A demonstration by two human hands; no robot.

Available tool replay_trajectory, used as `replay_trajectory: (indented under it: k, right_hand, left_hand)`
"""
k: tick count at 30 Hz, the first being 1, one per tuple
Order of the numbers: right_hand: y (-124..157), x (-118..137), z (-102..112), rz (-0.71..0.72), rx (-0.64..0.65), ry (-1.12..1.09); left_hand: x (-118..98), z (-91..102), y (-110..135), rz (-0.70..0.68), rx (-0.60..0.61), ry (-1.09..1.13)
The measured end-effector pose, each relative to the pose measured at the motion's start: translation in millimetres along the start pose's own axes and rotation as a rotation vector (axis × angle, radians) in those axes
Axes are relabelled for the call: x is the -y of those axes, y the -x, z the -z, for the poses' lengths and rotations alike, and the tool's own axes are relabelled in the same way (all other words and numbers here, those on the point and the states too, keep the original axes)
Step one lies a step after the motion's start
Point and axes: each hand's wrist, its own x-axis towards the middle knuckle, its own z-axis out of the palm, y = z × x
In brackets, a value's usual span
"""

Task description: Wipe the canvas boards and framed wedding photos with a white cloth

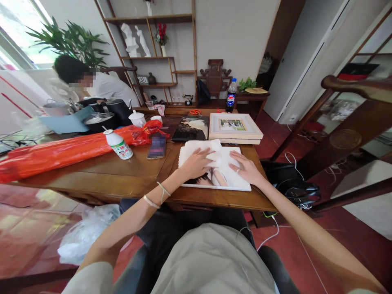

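Note:
A photo panel [225, 179] with a broad white area lies flat at the table's front edge, its printed picture showing along the near side. Over its far left part is spread a white cloth [187, 150] with a scalloped edge. My left hand [198, 162] lies on the cloth, palm down with fingers stretched out. On the panel's right side rests my right hand [246, 168], fingers spread flat and a ring on one of them. What lies directly under both palms is hidden.
Behind the panel are a dark photo panel [192, 127] and stacked white frames [235, 124], with a cola bottle [231, 96] beyond. To the left lie a phone [157, 146], a white bottle [119, 145] and a long red plastic-wrapped bundle [70, 147]. Another person [113, 87] sits far left.

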Motion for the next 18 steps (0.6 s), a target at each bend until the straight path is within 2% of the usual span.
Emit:
replay_trajectory:
  k: [6, 9, 12, 18]
  right_hand:
    - [0.7, -3.8, 1.1, 0.045, 0.0, -0.035]
    - [0.7, -5.0, 1.6, 0.066, 0.011, -0.05]
    - [0.2, -4.0, 0.6, 0.043, -0.007, -0.031]
    - [-0.1, -3.8, -0.7, 0.033, -0.008, -0.036]
  left_hand:
    - [-63.1, 22.0, 41.5, -0.183, 0.107, 0.117]
    - [-77.4, 24.0, 52.7, -0.2, 0.097, 0.132]
    - [-64.4, 16.6, 43.6, -0.12, 0.064, 0.097]
    - [-5.6, -3.0, -9.1, 0.011, 0.046, -0.023]
